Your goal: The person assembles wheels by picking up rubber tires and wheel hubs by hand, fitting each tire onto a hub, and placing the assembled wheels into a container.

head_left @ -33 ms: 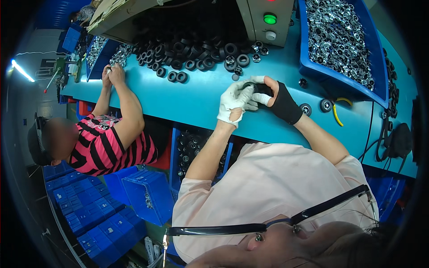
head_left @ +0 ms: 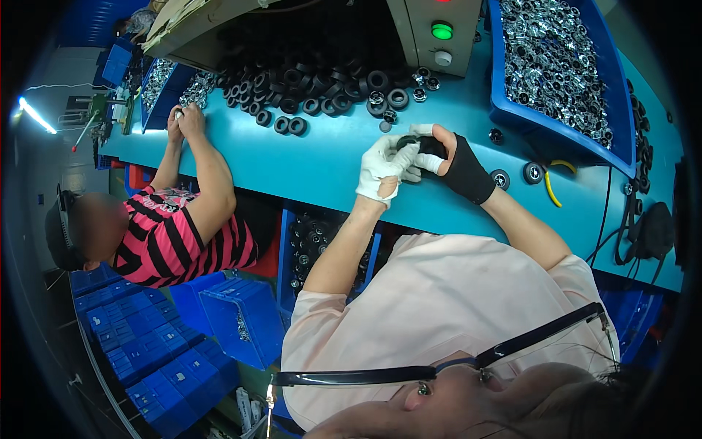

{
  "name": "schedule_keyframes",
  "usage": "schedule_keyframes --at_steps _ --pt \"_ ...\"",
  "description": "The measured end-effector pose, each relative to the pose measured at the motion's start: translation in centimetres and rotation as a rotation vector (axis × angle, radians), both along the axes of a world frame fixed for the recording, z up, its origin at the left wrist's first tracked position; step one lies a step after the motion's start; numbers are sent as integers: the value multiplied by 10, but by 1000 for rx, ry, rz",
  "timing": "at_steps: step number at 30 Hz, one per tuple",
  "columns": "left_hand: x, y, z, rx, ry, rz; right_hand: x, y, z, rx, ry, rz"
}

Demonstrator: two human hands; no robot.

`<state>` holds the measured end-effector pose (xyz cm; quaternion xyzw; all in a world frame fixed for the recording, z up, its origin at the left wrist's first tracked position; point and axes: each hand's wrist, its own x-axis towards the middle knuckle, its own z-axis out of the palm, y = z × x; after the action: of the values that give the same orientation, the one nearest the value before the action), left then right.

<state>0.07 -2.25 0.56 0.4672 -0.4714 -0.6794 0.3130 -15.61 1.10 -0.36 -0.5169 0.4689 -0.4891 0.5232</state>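
A black rubber ring [head_left: 414, 143] is being held above the turquoise bench [head_left: 329, 164], near its front edge. It is being pinched between the left hand [head_left: 384, 170], gloved in white, and the right hand [head_left: 447, 161], gloved in black with pale fingertips; both hands are being pressed together around it.

A heap of black rings [head_left: 307, 84] is being kept behind the hands, against a grey control box [head_left: 435, 33] marked by a round green lamp [head_left: 442, 31] and a white button below it. A blue bin of silver metal parts [head_left: 556, 66] is being kept at the right rear. A yellow-handled tool [head_left: 550, 183] is lying right of the hands.

At the left, a co-worker in a pink-and-black striped shirt [head_left: 183, 230] is being seen with both hands on the bench. Blue crates [head_left: 157, 336] are being stacked on the floor below.
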Motion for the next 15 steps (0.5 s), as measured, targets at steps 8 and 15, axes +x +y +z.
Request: schedule_keyframes --at_steps 8,15 --pt "-6 4 1 -170 -13 47 7 12 0 -61 13 -109" --pt "9 1 -2 102 228 32 -2 0 -4 108 -142 15"
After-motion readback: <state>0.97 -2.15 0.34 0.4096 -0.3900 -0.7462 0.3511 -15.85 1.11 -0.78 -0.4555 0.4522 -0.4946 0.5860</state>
